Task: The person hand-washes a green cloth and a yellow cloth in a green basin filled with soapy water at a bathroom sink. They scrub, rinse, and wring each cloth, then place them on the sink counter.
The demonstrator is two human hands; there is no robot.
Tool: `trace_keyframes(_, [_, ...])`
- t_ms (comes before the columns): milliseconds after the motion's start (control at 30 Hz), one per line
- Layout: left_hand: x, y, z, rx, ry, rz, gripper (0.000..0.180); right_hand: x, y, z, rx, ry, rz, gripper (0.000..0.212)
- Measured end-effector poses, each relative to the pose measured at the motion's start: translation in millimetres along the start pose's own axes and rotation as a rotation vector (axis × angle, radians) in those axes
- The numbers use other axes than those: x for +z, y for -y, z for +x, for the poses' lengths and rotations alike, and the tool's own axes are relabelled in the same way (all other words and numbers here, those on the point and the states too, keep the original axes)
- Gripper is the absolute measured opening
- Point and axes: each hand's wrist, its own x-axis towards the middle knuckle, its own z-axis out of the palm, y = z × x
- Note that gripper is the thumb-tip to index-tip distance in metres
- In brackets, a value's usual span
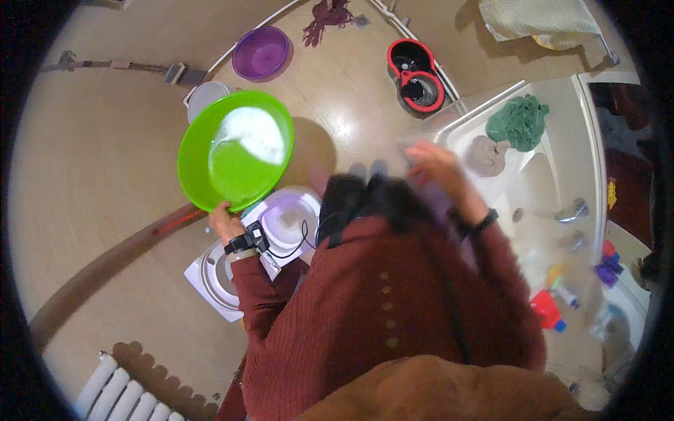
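Observation:
My left hand (pixel 225 223) grips the near rim of a large bright green basin (pixel 242 168), which is tilted and holds white foam, thickest on its far right side. My right hand (pixel 439 170) is raised beside the bathtub's near corner; motion blurs it, but its fingers look stretched out and I see nothing in them. Inside the white bathtub (pixel 544 172) lie a crumpled green cloth (pixel 518 123) and a beige cloth (pixel 488 156). Under the basin and next to my left wrist is a white toilet (pixel 288 223) with its lid up.
A purple basin (pixel 261 55) and a black-and-red mop bucket (pixel 416 77) stand on the floor, with a maroon mop head (pixel 327 19) at the far wall. A tap (pixel 572 212) juts over the tub. Bottles, including a red one (pixel 546 309), sit at right. A radiator (pixel 123 393) is lower left.

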Motion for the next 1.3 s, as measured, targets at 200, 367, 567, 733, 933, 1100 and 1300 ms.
trace_keyframes(200, [-63,3,77,0.045,-0.111,0.228,0.026,-11,-31,15,-0.031,0.114,-0.042,0.052])
trace_keyframes(367, [-109,-12,155,0.501,0.014,1.266,0.041,-4,-25,29,-0.107,0.007,-0.139,0.048])
trace_keyframes(567, [-107,-36,249,0.284,0.012,1.669,0.044,28,-8,67,-0.072,-0.108,-0.112,0.042])
trace_keyframes(733, [-97,-63,325,0.387,-0.004,1.804,0.033,54,1,103,0.040,-0.167,-0.030,0.043])
trace_keyframes(933, [-52,-96,413,0.006,-0.378,0.586,0.016,78,23,122,0.111,-0.275,-0.105,0.046])
trace_keyframes(1100, [-9,-129,465,0.238,-0.727,0.755,0.026,100,47,118,0.101,-0.314,-0.104,0.046])
trace_keyframes(1300, [7,-178,492,0.328,-0.728,1.063,0.023,114,60,119,0.121,-0.323,-0.187,0.046])
